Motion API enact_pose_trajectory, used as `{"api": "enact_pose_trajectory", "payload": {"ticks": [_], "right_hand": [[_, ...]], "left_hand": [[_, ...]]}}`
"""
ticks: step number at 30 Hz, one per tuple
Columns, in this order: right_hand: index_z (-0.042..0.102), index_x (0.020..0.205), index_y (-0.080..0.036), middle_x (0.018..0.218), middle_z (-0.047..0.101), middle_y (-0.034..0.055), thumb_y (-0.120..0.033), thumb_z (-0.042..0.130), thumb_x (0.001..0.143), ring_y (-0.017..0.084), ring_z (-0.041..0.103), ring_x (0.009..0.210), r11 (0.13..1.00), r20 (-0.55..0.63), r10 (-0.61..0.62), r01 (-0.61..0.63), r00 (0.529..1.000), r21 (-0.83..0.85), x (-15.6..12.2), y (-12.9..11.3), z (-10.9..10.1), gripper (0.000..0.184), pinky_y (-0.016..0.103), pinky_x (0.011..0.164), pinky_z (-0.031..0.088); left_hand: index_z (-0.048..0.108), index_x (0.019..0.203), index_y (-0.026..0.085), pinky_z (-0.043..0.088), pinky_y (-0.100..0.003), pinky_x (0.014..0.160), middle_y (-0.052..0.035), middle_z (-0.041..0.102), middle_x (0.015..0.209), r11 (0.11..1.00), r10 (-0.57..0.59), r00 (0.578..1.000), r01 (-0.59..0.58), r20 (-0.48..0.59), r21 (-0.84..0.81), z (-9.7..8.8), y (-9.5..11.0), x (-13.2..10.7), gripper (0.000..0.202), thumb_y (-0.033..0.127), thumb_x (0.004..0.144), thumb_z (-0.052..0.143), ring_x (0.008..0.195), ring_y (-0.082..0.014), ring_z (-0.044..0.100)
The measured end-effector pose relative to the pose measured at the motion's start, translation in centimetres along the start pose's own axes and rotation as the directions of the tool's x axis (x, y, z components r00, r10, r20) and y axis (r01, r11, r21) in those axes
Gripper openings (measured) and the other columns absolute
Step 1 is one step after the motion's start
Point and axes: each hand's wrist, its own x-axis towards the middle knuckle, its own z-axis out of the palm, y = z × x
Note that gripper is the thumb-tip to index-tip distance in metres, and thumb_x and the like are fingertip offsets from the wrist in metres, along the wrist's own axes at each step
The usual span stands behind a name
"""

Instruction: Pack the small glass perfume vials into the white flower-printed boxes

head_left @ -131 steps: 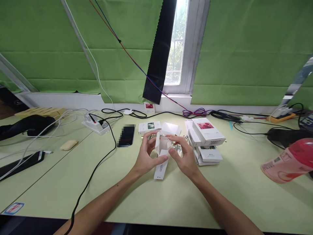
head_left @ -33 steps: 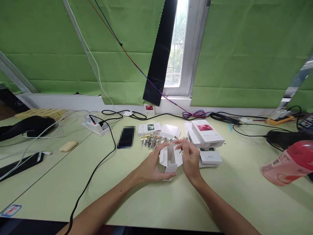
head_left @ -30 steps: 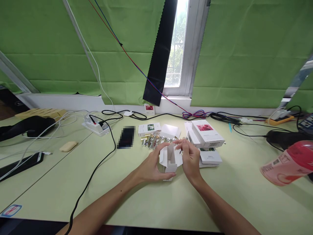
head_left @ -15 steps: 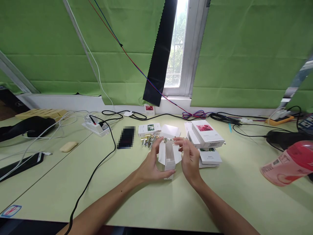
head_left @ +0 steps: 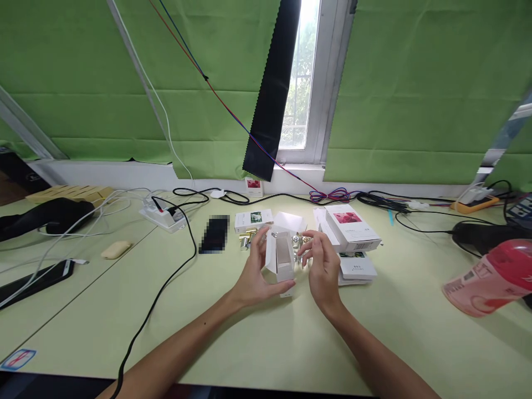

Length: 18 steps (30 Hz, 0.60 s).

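Over the counter (head_left: 216, 343), L hand (head_left: 256, 280) has its grip round an open white box (head_left: 285, 272), R hand (head_left: 323, 271) half-curled, can't tell if holding; best steady box w/ flaps (head_left: 271, 254) wide.

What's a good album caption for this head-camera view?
At a pale table, the left hand holds an open white box, the right hand beside it, shiny pieces behind.

Stacked boxes (head_left: 359, 228), bottle (head_left: 482, 280), sticker (head_left: 19, 359) — print illegible
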Motion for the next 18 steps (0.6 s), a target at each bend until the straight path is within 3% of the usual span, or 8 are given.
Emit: {"api": "enact_pose_trajectory", "payload": {"ticks": [6, 10, 18], "right_hand": [[0.062, 0.095, -0.021, 0.078, 0.063, 0.0012, -0.05, 0.041, 0.104, 0.013, 0.057, 0.06, 1.0, 0.023, 0.011, -0.011, 1.0, 0.014, -0.02, 0.23, 0.12, 0.037, 0.027, 0.055, 0.046], [0.062, 0.095, -0.021, 0.08, 0.061, 0.0, -0.049, 0.042, 0.104, 0.011, 0.055, 0.059, 0.998, 0.039, 0.023, -0.025, 0.999, 0.05, -0.05, 0.41, 0.18, 0.036, 0.025, 0.055, 0.046], [0.063, 0.09, -0.019, 0.063, 0.054, -0.0034, -0.051, 0.043, 0.102, 0.009, 0.048, 0.047, 0.997, 0.165, 0.053, -0.061, 0.985, 0.043, -0.11, 0.49, 0.35, 0.039, 0.023, 0.046, 0.039]], "left_hand": [[0.016, 0.152, 0.036, 0.046, -0.047, 0.111, -0.013, 0.04, 0.153, 0.989, -0.092, 0.995, 0.088, -0.028, -0.116, -0.2, -0.1, 0.05, 0.112, 0.038, 0.067, 0.089, 0.135, -0.0312, 0.052], [0.016, 0.151, 0.037, 0.051, -0.046, 0.104, -0.0112, 0.05, 0.144, 0.972, -0.126, 0.992, 0.122, -0.006, -0.202, -0.26, -0.02, 0.13, 0.111, 0.039, 0.068, 0.089, 0.117, -0.0279, 0.063], [0.019, 0.15, 0.036, 0.05, -0.044, 0.102, -0.0111, 0.052, 0.143, 0.973, -0.048, 0.998, 0.036, -0.049, -0.228, -0.51, -0.25, 0.14, 0.108, 0.042, 0.068, 0.088, 0.117, -0.0285, 0.062]]}}
